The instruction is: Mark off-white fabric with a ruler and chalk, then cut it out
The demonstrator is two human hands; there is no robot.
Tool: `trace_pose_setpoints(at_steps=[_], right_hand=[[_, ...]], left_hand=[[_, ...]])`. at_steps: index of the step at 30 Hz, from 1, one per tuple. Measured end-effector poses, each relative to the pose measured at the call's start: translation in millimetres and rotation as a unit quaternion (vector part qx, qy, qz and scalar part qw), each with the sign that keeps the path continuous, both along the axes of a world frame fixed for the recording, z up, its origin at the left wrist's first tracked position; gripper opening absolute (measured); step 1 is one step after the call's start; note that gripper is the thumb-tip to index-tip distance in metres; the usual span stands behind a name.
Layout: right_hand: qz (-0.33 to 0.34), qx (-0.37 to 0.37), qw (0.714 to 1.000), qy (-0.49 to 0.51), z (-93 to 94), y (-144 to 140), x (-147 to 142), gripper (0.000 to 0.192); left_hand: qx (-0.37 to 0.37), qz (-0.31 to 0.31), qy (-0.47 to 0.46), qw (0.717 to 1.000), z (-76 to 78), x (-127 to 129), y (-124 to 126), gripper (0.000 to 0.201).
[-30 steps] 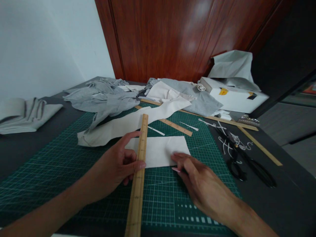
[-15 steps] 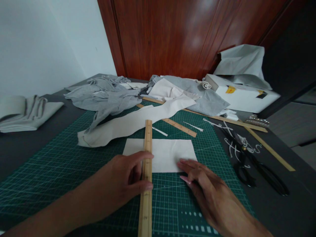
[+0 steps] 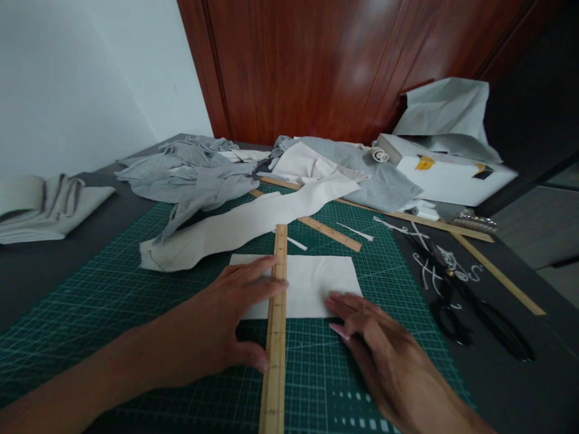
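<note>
The left hand [image 3: 224,325] lay over a wooden ruler [image 3: 274,343], its fingers spread wide, with two fingertips on the wood and the thumb lower down against the left edge. It was not closed around the ruler; the wide spread seemed meant to steady it at more than one place, so that it would not swivel. The ruler ran away from the person, crossing a white piece of cloth [image 3: 319,280] left of the cloth's middle and reaching past both its near and far edges.

The right hand [image 3: 384,346] rested at the near right corner of that cloth, fingers loosely bent and close together, the thumb a little apart below the near edge. No grip showed, though what lay under the palm could not be told; it probably kept the corner flat and in place.

The cloth lay flat on a green cutting mat [image 3: 307,374], its long edges roughly along the printed grid, perhaps because those lines help in keeping it square. Beyond it a long strip of cloth [image 3: 235,226] and another ruler [image 3: 332,234] lay out of the hands' way. Black scissors [image 3: 450,273] lay to the right on the dark table [image 3: 538,398], among bits of white cord [image 3: 447,258], handles toward the person, seemingly within easy reach of the right hand
</note>
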State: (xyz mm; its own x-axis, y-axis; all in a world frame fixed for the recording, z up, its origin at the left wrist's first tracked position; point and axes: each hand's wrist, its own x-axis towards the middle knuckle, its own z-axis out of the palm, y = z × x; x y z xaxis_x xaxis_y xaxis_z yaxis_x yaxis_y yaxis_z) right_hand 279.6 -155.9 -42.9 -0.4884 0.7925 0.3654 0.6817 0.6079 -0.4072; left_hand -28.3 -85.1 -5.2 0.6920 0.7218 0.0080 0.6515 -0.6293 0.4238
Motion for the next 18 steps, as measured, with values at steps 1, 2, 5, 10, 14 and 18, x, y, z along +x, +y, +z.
trace_pose_setpoints(at_steps=[1, 2, 5, 10, 14, 18], right_hand=[[0.0, 0.0, 1.0, 0.0, -0.1, 0.2, -0.4, 0.017], [-0.001, 0.0, 1.0, -0.001, -0.3, 0.3, -0.7, 0.016], [-0.001, -0.004, 1.0, -0.005, -1.6, 0.4, -1.3, 0.018], [-0.001, 0.002, 1.0, -0.021, -1.3, 1.1, -1.0, 0.02], [-0.004, 0.004, 1.0, -0.023, -2.2, 1.0, -0.4, 0.022], [-0.002, 0.014, 1.0, -0.012, -5.0, 0.5, 0.7, 0.023]], left_hand=[[0.001, 0.001, 0.001, 1.0, 0.1, 0.5, -0.1, 0.089], [0.004, 0.005, 0.001, 1.0, -0.2, 1.1, 0.0, 0.092], [0.011, 0.007, -0.001, 1.0, -2.4, 3.5, 1.6, 0.101], [0.015, 0.006, -0.006, 1.0, -7.4, 9.1, 4.2, 0.102], [0.001, 0.009, -0.006, 1.0, -8.2, 11.2, 5.8, 0.103], [-0.034, 0.01, 0.018, 0.999, -5.1, 13.3, 8.0, 0.11]])
